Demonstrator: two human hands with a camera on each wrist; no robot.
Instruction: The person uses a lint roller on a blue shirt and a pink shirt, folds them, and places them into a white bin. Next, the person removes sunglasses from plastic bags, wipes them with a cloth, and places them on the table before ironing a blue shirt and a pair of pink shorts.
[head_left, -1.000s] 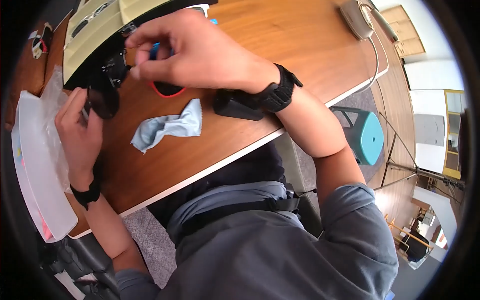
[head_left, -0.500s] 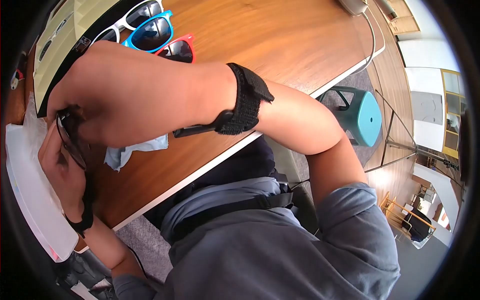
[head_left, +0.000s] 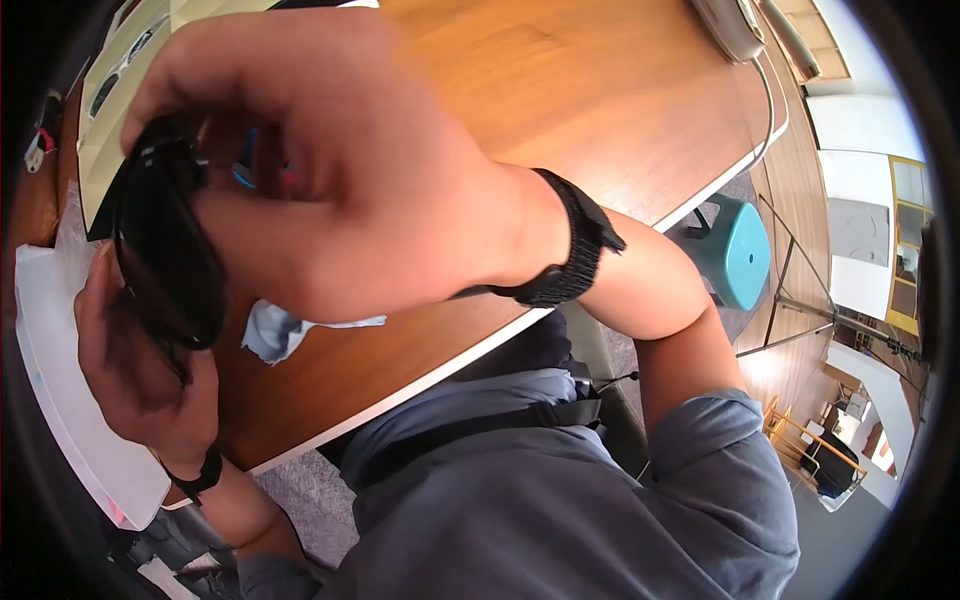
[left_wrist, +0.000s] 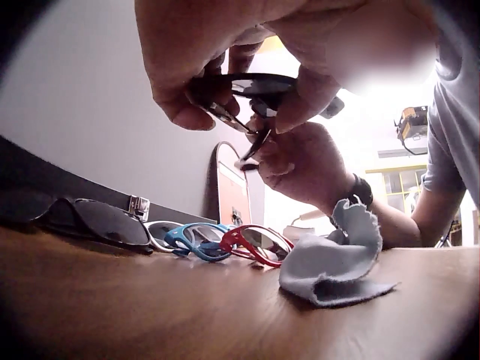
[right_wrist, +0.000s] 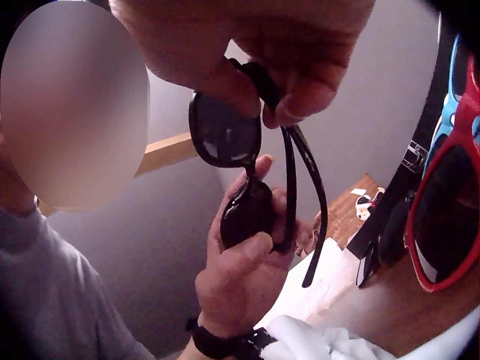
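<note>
A pair of black sunglasses (right_wrist: pixel 221 135) is held up between both hands, above the table's left end. My right hand (head_left: pixel 400 190) pinches one end of the frame near the hinge, thumb against fingers. Fingers and thumb of my left hand (right_wrist: pixel 236 289) grip the other lens from below. In the right wrist view both temple arms hang down beside the lenses. A crumpled grey-blue cloth (left_wrist: pixel 326 266) lies on the wood below. Behind it in the left wrist view stand red sunglasses (left_wrist: pixel 232 238), blue sunglasses (left_wrist: pixel 176 238), a partly hidden white pair and a black pair (left_wrist: pixel 112 221).
A cream-lined case with compartments (head_left: pixel 105 165) lies at the table's far left. Along the left edge sits a white container (head_left: pixel 85 400) beside clear plastic. A beige corded device (head_left: pixel 730 30) rests at the far right, and a teal stool (head_left: pixel 745 250) stands off the table.
My right hand moved left and toward me, met my left hand, then rose nearer the head camera. The black sunglasses have come up with the hands, and their lenses have turned.
</note>
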